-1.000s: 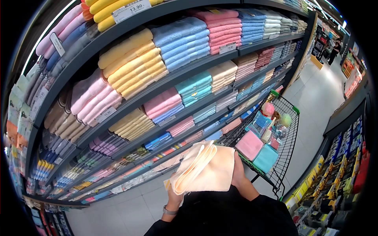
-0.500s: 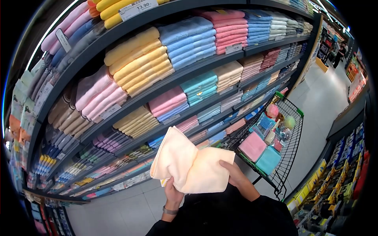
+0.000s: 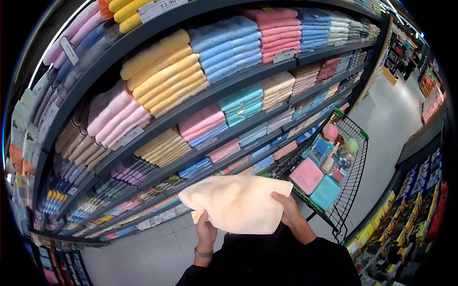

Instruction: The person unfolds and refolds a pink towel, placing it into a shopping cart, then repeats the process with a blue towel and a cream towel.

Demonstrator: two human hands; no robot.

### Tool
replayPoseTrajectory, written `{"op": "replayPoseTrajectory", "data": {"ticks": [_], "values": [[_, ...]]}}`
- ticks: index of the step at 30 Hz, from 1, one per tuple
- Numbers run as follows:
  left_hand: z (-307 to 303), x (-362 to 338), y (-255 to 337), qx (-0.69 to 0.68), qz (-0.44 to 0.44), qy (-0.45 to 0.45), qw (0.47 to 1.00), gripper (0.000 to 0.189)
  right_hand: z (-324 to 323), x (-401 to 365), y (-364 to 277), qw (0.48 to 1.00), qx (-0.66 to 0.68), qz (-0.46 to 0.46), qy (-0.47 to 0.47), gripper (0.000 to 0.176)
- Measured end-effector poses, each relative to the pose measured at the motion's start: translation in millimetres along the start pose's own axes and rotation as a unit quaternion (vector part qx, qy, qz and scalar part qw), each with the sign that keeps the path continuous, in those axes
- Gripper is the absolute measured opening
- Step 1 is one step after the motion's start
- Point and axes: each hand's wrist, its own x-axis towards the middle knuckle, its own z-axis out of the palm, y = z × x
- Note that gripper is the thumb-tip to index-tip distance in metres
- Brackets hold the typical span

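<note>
A cream towel (image 3: 241, 205) is spread between my two hands at the lower middle. My left hand (image 3: 206, 232) grips its lower left edge, with the fingers hidden behind the cloth. A small white and yellow tag (image 3: 196, 217) hangs beside that hand. On the right side, my right hand (image 3: 286, 207) pinches the towel near its upper right corner, thumb in front. The towel's underside is out of sight.
Shelves (image 3: 229, 78) of folded towels run across the left and middle. To the right stands a cart (image 3: 355, 174) holding a pink towel (image 3: 306, 176), a turquoise towel (image 3: 325, 192) and several other items. Packaged goods (image 3: 405, 221) line the lower right. A person is far down the aisle.
The towel's raised left part has come down and the cloth now lies flatter and wider. My left hand has shifted slightly left and down. My right hand keeps its hold.
</note>
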Motion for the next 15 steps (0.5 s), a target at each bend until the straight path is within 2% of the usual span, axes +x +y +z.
{"op": "replayPoseTrajectory", "data": {"ticks": [2,5,6,9,12,15], "values": [[-2.2,5.9,4.1,-0.021,-0.013,-0.021,0.999,0.048,-1.7,-3.9,-5.4,1.000,0.007,-0.015,-0.020,0.049],[1.9,11.3,10.4,-0.178,-0.085,-0.064,0.978,0.043,-10.8,-8.0,-10.3,0.999,-0.017,-0.010,-0.046,0.052],[-8.9,13.5,5.3,-0.209,-0.109,-0.109,0.966,0.038,-12.5,-8.7,-11.9,0.998,-0.005,-0.005,-0.057,0.053],[-27.1,24.8,-15.9,-0.140,-0.141,-0.084,0.976,0.033,-9.8,-9.8,-16.7,0.997,0.015,0.010,-0.069,0.054],[-25.8,29.1,-26.9,0.014,-0.120,-0.056,0.991,0.031,1.3,-7.8,-19.9,0.999,0.006,0.023,-0.044,0.055],[-16.0,22.5,-26.4,0.207,-0.020,-0.031,0.978,0.030,1.1,-5.8,-18.6,0.999,0.001,0.024,-0.035,0.055]]}}
